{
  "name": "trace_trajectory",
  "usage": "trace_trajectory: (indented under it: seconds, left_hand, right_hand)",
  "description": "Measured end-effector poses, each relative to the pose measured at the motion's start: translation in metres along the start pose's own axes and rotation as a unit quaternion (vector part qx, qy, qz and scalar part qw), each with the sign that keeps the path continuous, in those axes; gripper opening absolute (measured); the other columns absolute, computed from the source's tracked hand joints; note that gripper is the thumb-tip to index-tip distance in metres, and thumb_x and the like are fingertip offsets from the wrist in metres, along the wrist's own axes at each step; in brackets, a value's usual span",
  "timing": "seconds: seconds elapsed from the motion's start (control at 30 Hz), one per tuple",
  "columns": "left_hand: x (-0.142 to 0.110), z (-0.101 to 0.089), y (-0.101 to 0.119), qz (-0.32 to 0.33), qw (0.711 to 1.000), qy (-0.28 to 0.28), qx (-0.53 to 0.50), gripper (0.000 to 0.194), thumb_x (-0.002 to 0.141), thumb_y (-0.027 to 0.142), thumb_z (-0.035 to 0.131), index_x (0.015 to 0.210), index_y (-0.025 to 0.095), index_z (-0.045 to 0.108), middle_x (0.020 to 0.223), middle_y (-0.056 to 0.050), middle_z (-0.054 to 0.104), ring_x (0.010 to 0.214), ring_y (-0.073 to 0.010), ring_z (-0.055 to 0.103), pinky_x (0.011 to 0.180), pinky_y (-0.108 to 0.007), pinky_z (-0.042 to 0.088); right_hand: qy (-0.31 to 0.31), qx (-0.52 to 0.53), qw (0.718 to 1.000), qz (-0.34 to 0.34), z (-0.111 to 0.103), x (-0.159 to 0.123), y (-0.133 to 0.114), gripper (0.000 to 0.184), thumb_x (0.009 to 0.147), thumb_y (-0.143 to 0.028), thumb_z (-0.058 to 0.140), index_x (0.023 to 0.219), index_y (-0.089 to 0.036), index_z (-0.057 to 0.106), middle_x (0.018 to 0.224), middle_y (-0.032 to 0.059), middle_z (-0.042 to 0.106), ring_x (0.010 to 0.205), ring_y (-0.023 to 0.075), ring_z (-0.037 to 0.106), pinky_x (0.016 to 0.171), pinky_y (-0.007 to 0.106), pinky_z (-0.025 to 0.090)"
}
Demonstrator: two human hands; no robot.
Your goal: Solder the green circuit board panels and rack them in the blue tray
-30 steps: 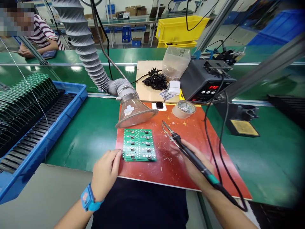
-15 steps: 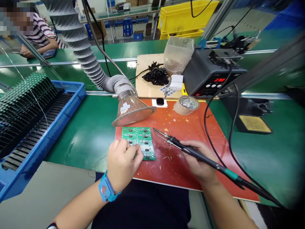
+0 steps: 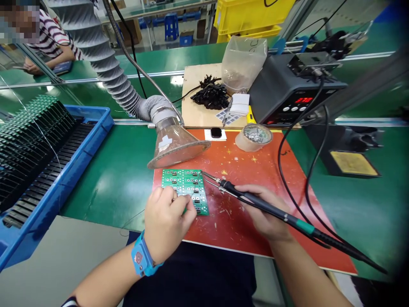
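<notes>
A green circuit board (image 3: 183,175) lies on the red mat, with small parts in rows across it. My left hand (image 3: 169,217), a blue strap round its wrist, is closed over the board's lower left part and covers it. Between its thumb and finger runs a thin solder wire (image 3: 132,218), whose loose length trails left past the table edge. My right hand (image 3: 266,213) grips a black soldering iron (image 3: 255,202) with a green band. The iron's tip is at the board's upper right corner; whether it touches cannot be made out.
A fume extractor hood (image 3: 179,147) hangs just behind the board. Left stands a blue tray (image 3: 99,121) holding upright boards. A soldering station (image 3: 297,91), an iron stand (image 3: 348,149), a tape roll (image 3: 254,137) and black parts (image 3: 211,96) lie beyond. A person (image 3: 54,42) sits across the bench.
The soldering iron's tip has moved left, from beside the board to its upper right corner. My left hand has shifted slightly right with the solder wire. The view has shifted a little.
</notes>
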State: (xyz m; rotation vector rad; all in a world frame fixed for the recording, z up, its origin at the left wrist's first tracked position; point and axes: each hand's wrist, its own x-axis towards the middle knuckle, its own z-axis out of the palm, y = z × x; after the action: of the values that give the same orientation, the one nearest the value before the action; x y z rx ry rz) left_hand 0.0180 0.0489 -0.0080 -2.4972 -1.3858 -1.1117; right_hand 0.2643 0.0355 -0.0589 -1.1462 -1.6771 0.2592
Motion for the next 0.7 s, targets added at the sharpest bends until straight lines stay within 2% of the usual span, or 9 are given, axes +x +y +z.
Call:
trace_trajectory:
  seconds: [0.27, 0.5, 0.7]
  left_hand:
    - [0.002, 0.007, -0.003, -0.005, 1.000, -0.004, -0.011, 0.012, 0.089, 0.012, 0.066, 0.078, 0.014, 0.068, 0.071, -0.003, 0.044, 0.068, -0.0170, 0.038, 0.062, -0.033, 0.031]
    - [0.005, 0.007, -0.004, -0.010, 1.000, -0.004, -0.013, 0.013, 0.091, 0.014, 0.065, 0.078, 0.015, 0.067, 0.071, -0.003, 0.044, 0.068, -0.0172, 0.036, 0.062, -0.033, 0.030]
    - [0.008, 0.006, -0.005, -0.004, 1.000, -0.009, 0.000, 0.014, 0.092, 0.014, 0.065, 0.078, 0.015, 0.066, 0.071, -0.003, 0.043, 0.068, -0.0168, 0.036, 0.061, -0.032, 0.029]
  right_hand:
    - [-0.014, -0.006, 1.000, -0.009, -0.002, 0.003, -0.001, 0.016, 0.095, -0.012, 0.060, 0.108, -0.019, 0.064, 0.090, 0.0049, 0.073, 0.076, 0.0140, 0.073, 0.068, 0.018, 0.060]
    - [-0.035, -0.001, 0.999, -0.019, -0.005, 0.009, -0.003, 0.017, 0.093, -0.011, 0.060, 0.106, -0.019, 0.064, 0.089, 0.0067, 0.073, 0.072, 0.0167, 0.072, 0.064, 0.022, 0.060]
    - [-0.041, -0.006, 0.999, -0.036, -0.008, 0.014, -0.006, 0.013, 0.094, -0.013, 0.059, 0.104, -0.020, 0.064, 0.086, 0.0061, 0.072, 0.069, 0.0169, 0.072, 0.060, 0.022, 0.058]
